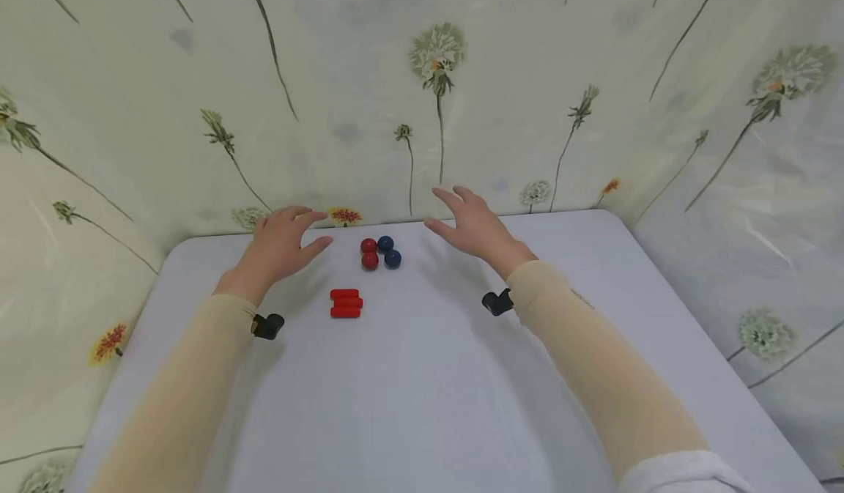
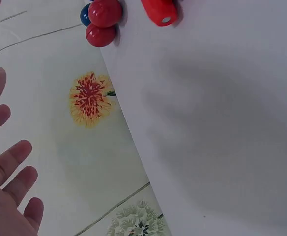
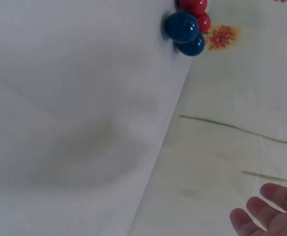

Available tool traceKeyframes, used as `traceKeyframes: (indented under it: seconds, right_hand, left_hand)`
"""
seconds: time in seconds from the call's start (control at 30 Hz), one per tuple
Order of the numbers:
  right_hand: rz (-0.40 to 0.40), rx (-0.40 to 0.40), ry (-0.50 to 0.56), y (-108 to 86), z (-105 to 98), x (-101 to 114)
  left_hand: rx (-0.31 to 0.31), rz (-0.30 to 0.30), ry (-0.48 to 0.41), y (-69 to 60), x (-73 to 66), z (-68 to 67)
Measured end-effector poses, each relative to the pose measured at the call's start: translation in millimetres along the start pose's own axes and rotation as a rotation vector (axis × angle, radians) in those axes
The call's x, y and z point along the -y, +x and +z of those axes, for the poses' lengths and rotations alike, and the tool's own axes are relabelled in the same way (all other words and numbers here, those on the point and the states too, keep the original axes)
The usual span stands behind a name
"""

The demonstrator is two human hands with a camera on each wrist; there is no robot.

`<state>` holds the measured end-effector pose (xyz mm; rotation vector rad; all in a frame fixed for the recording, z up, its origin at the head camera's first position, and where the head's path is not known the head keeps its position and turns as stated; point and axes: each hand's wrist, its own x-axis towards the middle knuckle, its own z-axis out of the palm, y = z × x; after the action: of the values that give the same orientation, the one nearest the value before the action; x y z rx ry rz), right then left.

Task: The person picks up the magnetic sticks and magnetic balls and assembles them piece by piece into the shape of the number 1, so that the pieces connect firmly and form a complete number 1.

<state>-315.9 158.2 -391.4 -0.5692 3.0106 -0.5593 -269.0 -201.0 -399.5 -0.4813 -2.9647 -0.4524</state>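
Glossy red balls (image 1: pixel 370 261), glossy blue balls (image 1: pixel 393 259) clustered; red cylinders (image 1: pixel 347 302) nearby.
Left hand (image 1: pixel 280 246), right hand (image 1: pixel 479 227) flank balls, fingers loosely spread.

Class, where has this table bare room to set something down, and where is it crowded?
Bare: the near stretch of table between the sleeves, nearer than the cylinders; the patch right of the balls; the strip outside the right sleeve. Crowded: the four balls cluster by the far edge, with three cylinders packed just nearer.
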Motion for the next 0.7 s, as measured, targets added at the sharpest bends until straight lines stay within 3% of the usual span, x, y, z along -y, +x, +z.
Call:
traceKeyframes:
  seconds: [0.23,0.7]
  right_hand:
    - [-0.021,-0.034,0.061,-6.9,20,-6]
    - [-0.049,-0.063,0.183,-22.2,55,-11]
  left_hand:
    - [-0.025,0.033,-0.041,-19.8,0.1,10.8]
    - [-0.016,-0.037,-0.179,-53.5,-3.5,41.0]
